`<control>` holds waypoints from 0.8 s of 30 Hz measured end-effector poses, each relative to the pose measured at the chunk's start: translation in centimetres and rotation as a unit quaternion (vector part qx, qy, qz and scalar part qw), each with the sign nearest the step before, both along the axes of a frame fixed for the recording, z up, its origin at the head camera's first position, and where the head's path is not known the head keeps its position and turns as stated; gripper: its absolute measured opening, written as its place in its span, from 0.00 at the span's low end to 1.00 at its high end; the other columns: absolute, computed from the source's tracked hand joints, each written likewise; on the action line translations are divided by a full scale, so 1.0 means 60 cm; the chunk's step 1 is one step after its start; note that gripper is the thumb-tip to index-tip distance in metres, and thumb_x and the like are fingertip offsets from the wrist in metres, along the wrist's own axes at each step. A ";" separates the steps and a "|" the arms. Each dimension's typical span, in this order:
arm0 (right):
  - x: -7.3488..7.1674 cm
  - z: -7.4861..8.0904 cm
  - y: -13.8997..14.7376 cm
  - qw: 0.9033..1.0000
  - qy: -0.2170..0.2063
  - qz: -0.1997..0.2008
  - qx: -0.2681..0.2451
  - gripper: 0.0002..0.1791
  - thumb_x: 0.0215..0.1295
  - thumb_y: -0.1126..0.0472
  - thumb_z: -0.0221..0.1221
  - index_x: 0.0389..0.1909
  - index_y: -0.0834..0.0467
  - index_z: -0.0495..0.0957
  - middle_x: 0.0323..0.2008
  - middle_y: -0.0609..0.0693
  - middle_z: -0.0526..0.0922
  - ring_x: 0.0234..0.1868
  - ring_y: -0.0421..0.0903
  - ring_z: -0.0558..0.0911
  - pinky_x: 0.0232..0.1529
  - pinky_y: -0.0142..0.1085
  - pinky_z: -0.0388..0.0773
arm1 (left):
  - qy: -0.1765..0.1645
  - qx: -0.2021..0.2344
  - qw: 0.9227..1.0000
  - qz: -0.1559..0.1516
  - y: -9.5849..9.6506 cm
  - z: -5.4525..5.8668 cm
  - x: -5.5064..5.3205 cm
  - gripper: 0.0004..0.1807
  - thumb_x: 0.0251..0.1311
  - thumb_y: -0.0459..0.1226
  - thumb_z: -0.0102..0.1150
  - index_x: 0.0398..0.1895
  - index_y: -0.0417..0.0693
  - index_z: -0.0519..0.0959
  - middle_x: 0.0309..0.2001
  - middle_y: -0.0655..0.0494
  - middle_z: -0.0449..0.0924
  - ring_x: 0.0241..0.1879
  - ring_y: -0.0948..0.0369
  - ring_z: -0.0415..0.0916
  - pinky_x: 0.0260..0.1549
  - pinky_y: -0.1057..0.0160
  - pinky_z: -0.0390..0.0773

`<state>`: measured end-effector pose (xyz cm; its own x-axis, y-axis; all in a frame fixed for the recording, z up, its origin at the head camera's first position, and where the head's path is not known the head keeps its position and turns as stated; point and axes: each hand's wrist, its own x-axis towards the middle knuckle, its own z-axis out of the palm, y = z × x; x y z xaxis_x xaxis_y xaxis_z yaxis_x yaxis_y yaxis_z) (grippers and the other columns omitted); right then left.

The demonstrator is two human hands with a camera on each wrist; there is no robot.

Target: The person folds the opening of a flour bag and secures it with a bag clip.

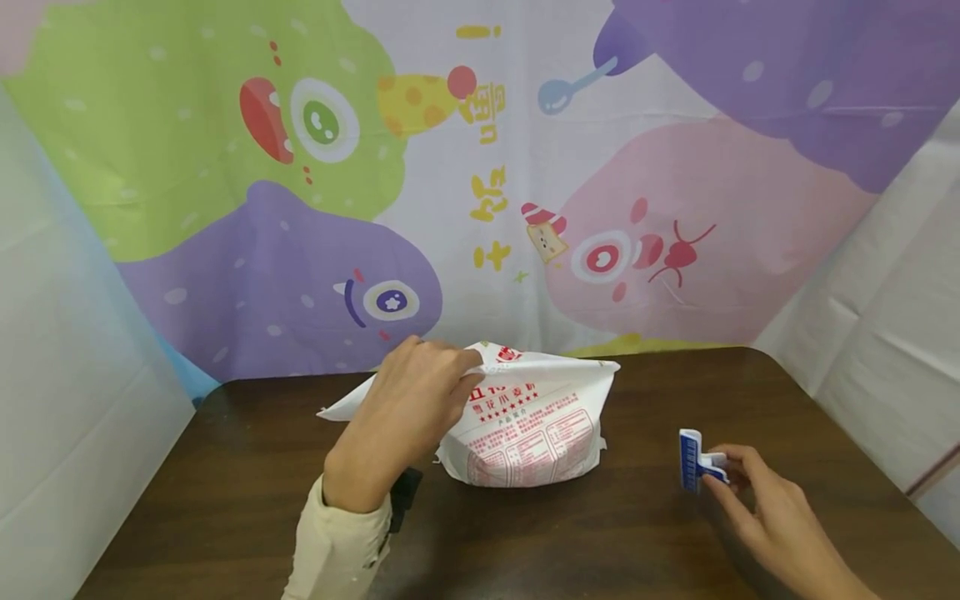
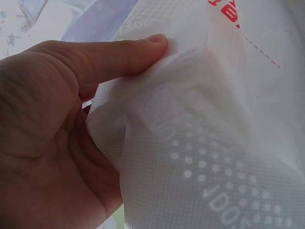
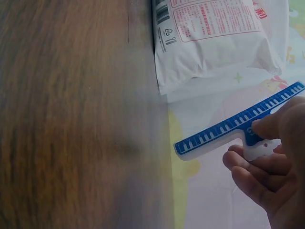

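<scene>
A white flour bag (image 1: 525, 425) with red print stands on the table, its top folded over. My left hand (image 1: 412, 408) grips the bag's upper edge; in the left wrist view the thumb (image 2: 143, 52) lies on the white material and the other fingers are hidden behind it. To the right, my right hand (image 1: 772, 508) pinches a blue and white sealing clip (image 1: 692, 461) by its handles, above the table and apart from the bag. The right wrist view shows the clip's long ridged bar (image 3: 238, 121) pointing away from the fingers.
The dark wooden table (image 1: 570, 542) carries the bag. Behind it hangs a cloth backdrop (image 1: 480, 308) with cartoon figures, and pale cloth walls (image 1: 52, 417) close in both sides.
</scene>
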<state>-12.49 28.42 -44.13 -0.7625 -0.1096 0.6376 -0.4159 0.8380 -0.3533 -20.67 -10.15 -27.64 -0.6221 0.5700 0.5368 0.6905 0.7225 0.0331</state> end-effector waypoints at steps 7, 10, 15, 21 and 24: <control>-0.002 0.001 -0.002 0.999 0.028 0.027 -0.001 0.26 0.45 0.75 0.73 0.45 0.62 0.74 0.32 0.46 0.83 0.31 0.31 0.77 0.23 0.20 0.66 | 0.005 0.001 1.000 -0.003 -0.002 -0.002 0.001 0.16 0.56 0.31 0.68 0.17 0.53 0.72 0.12 0.64 0.63 0.16 0.61 0.66 0.29 0.58 0.69; 0.001 0.006 -0.004 0.999 0.024 0.024 0.008 0.27 0.43 0.75 0.74 0.44 0.61 0.74 0.34 0.43 0.83 0.34 0.32 0.79 0.28 0.20 0.70 | 0.005 0.001 1.000 -0.004 0.001 -0.001 0.000 0.16 0.56 0.31 0.67 0.17 0.52 0.72 0.12 0.64 0.63 0.16 0.61 0.65 0.28 0.58 0.68; 0.006 0.020 -0.008 0.999 0.026 0.035 0.023 0.26 0.46 0.73 0.73 0.48 0.59 0.77 0.38 0.40 0.79 0.38 0.33 0.77 0.39 0.20 0.71 | 0.001 -0.005 1.000 0.001 0.006 0.001 -0.001 0.15 0.57 0.31 0.67 0.18 0.52 0.74 0.12 0.63 0.65 0.17 0.60 0.68 0.29 0.57 0.69; 0.004 0.048 -0.019 0.995 0.065 0.073 0.025 0.21 0.64 0.63 0.66 0.56 0.65 0.76 0.43 0.47 0.82 0.44 0.34 0.78 0.46 0.18 0.71 | 0.001 -0.008 1.000 0.008 0.004 0.000 -0.001 0.14 0.56 0.32 0.68 0.18 0.52 0.74 0.13 0.63 0.67 0.18 0.58 0.71 0.30 0.56 0.71; 0.001 0.070 -0.029 0.990 0.090 0.100 0.032 0.24 0.73 0.50 0.57 0.56 0.67 0.76 0.43 0.48 0.83 0.45 0.32 0.79 0.46 0.18 0.72 | -0.001 -0.007 1.000 0.011 0.001 -0.001 -0.002 0.14 0.56 0.32 0.68 0.18 0.52 0.74 0.13 0.63 0.67 0.18 0.58 0.72 0.31 0.55 0.71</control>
<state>-12.42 26.67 -39.96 -0.5954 -0.2919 0.7486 -0.6276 0.7507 -0.2064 -20.76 -10.10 -27.72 -0.6360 0.5642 0.5265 0.6746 0.7378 0.0242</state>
